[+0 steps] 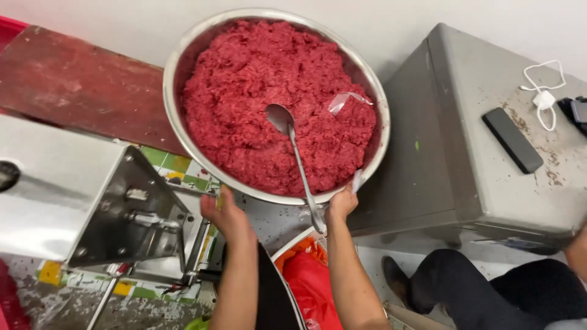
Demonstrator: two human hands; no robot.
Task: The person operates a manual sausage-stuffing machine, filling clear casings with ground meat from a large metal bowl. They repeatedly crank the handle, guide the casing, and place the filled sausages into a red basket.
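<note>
A large steel bowl (177, 55) heaped with red minced meat (263, 91) fills the upper middle of the view. A metal spoon (293, 146) lies in the meat, its handle running down over the near rim. My left hand (225, 212) grips the bowl's near rim on the left. My right hand (342, 201) grips the near rim on the right, next to the spoon handle. A scrap of clear plastic (345, 101) lies on the meat at the right.
A steel machine (92, 201) stands at the left below a reddish board (79, 85). A grey metal cabinet (477, 153) at the right carries a dark flat device (512, 140) and a white cable (544, 98). Another person's leg and shoe (489, 287) are at the lower right.
</note>
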